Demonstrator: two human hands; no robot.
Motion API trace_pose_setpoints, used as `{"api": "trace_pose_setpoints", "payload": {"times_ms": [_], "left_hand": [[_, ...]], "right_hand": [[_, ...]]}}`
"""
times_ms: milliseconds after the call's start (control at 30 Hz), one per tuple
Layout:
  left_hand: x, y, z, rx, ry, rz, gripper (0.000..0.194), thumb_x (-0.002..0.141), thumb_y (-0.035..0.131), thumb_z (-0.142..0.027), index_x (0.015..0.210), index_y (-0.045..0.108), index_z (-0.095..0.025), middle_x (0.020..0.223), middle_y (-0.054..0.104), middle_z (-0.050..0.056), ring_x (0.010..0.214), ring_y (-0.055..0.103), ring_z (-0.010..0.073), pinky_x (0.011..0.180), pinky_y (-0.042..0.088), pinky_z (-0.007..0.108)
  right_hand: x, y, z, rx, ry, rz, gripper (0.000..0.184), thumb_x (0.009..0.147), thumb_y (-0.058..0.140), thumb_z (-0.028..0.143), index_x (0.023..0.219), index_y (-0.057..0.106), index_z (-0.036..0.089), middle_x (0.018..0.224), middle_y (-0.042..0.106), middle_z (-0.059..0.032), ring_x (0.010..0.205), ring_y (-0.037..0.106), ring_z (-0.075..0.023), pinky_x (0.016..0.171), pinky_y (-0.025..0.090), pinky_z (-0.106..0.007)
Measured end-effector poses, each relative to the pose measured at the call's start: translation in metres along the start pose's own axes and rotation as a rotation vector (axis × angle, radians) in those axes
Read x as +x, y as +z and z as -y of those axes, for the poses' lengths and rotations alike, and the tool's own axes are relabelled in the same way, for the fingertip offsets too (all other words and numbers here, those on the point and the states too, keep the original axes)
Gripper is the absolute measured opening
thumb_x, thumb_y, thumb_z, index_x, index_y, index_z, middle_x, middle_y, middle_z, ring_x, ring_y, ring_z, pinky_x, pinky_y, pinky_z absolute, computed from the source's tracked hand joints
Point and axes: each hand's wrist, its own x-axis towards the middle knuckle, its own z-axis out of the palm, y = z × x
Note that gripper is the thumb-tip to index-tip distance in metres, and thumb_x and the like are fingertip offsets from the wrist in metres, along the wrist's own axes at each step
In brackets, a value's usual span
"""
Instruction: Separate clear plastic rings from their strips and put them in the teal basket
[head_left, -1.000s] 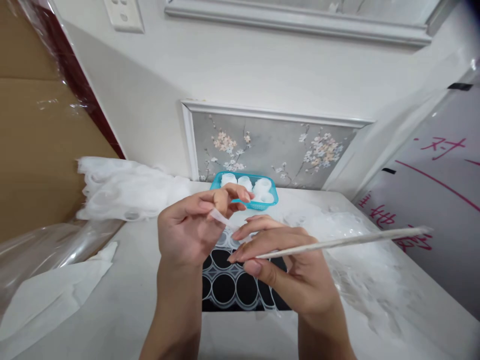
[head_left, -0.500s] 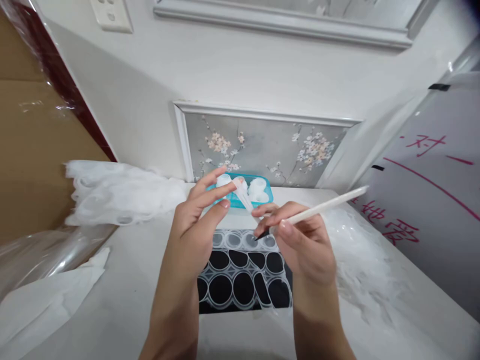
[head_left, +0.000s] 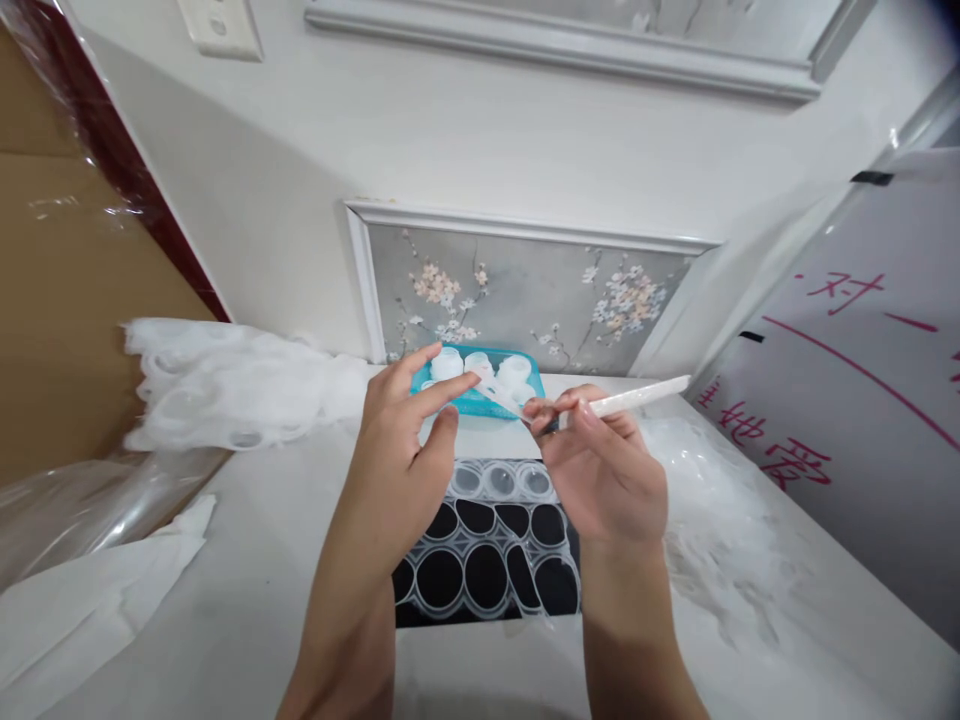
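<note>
My right hand is closed around a slim white-handled tool with a dark tip; its exact kind is unclear. A small strip of thin translucent film stretches between my right fingertips and the index fingertip of my left hand. My left fingers are spread, and the film seems to cling to that fingertip. Below my hands lies a black sheet bearing translucent film with round and oval cut outlines. Along its far edge runs a row of clear rings.
A blue basket holding several white rolls stands at the back against the wall. A pile of white ring-patterned film lies at left, near clear plastic and a white sheet. Crumpled clear film lies at right, beside a board with red writing.
My left hand turned and its fingers spread, the film strip now on its index fingertip. The tool in my right hand swung so its handle points more upward, then lowered slightly toward the left.
</note>
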Motion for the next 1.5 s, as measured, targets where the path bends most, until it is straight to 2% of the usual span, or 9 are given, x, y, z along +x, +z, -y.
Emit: {"api": "trace_pose_setpoints", "payload": {"times_ms": [400,567,700,800,900,1033,1367,1433,1500], "left_hand": [[0.001,-0.001,0.005,-0.057,-0.001,0.053,0.031,0.088,0.051,-0.022,0.111,0.067,-0.034,0.138,0.046,-0.003,0.133,0.033,0.0254,0.112,0.024,0.053],[0.002,0.001,0.008,0.055,0.027,0.078,0.031,0.085,0.049,-0.017,0.102,0.07,-0.032,0.139,0.045,-0.001,0.133,0.03,0.0275,0.111,0.023,0.056],[0.002,0.001,0.011,0.094,0.07,0.205,0.028,0.081,0.047,-0.011,0.086,0.069,-0.027,0.137,0.047,0.001,0.134,0.029,0.0279,0.109,0.024,0.058],[0.001,-0.003,0.008,-0.001,0.053,0.313,0.022,0.08,0.047,-0.011,0.082,0.064,-0.025,0.139,0.046,0.001,0.136,0.029,0.0274,0.108,0.025,0.059],[0.0,-0.008,0.005,-0.103,0.016,0.367,0.007,0.082,0.056,-0.026,0.081,0.063,-0.026,0.14,0.045,0.001,0.136,0.03,0.0296,0.109,0.024,0.059],[0.002,-0.01,0.004,-0.218,-0.007,0.382,0.017,0.083,0.059,-0.041,0.077,0.065,-0.027,0.138,0.047,0.0,0.134,0.033,0.0302,0.111,0.021,0.057],[0.005,-0.017,0.007,-0.418,-0.009,0.445,0.017,0.084,0.06,-0.037,0.073,0.067,-0.026,0.138,0.049,0.0,0.135,0.035,0.0288,0.113,0.02,0.055],[0.008,-0.015,0.011,-0.546,0.058,0.505,0.018,0.083,0.061,-0.038,0.072,0.07,-0.026,0.139,0.049,0.0,0.138,0.029,0.0293,0.115,0.018,0.053],[0.014,-0.008,0.019,-0.764,0.137,0.551,0.017,0.08,0.064,-0.041,0.074,0.073,-0.028,0.14,0.048,0.0,0.14,0.026,0.0305,0.115,0.02,0.053]], "right_hand": [[0.001,0.0,0.002,-0.006,0.062,-0.064,0.007,0.078,0.064,0.032,0.074,0.069,0.03,0.071,0.062,0.0011,0.08,0.061,-0.0179,0.084,0.049,-0.039],[0.002,-0.001,0.001,0.021,0.049,-0.078,0.009,0.08,0.063,0.029,0.074,0.07,0.03,0.077,0.066,0.0018,0.079,0.063,-0.0163,0.085,0.049,-0.037],[0.004,-0.003,-0.001,0.038,0.089,-0.131,0.01,0.082,0.062,0.029,0.079,0.07,0.028,0.088,0.07,0.001,0.099,0.064,-0.0188,0.095,0.046,-0.039],[0.005,-0.005,0.0,0.059,0.136,-0.195,0.01,0.083,0.061,0.03,0.078,0.07,0.029,0.092,0.072,0.0015,0.113,0.059,-0.0197,0.1,0.044,-0.041],[0.006,-0.007,0.001,0.105,0.177,-0.191,0.012,0.084,0.059,0.032,0.078,0.069,0.03,0.093,0.072,0.0024,0.118,0.057,-0.0184,0.102,0.042,-0.04],[0.005,-0.007,0.004,0.149,0.222,-0.173,0.013,0.083,0.059,0.033,0.077,0.069,0.03,0.099,0.072,0.0014,0.118,0.057,-0.0197,0.104,0.041,-0.043],[0.002,-0.004,0.009,0.135,0.225,-0.139,0.011,0.084,0.06,0.035,0.077,0.068,0.03,0.096,0.072,0.0021,0.118,0.057,-0.0212,0.103,0.042,-0.045],[0.002,-0.003,0.007,0.137,0.245,-0.093,0.009,0.082,0.062,0.035,0.078,0.068,0.03,0.092,0.072,0.0025,0.118,0.056,-0.0213,0.103,0.042,-0.043],[0.003,-0.001,0.004,0.155,0.292,-0.034,0.007,0.08,0.066,0.035,0.079,0.069,0.029,0.089,0.071,0.0026,0.117,0.057,-0.0215,0.103,0.041,-0.042]]}}
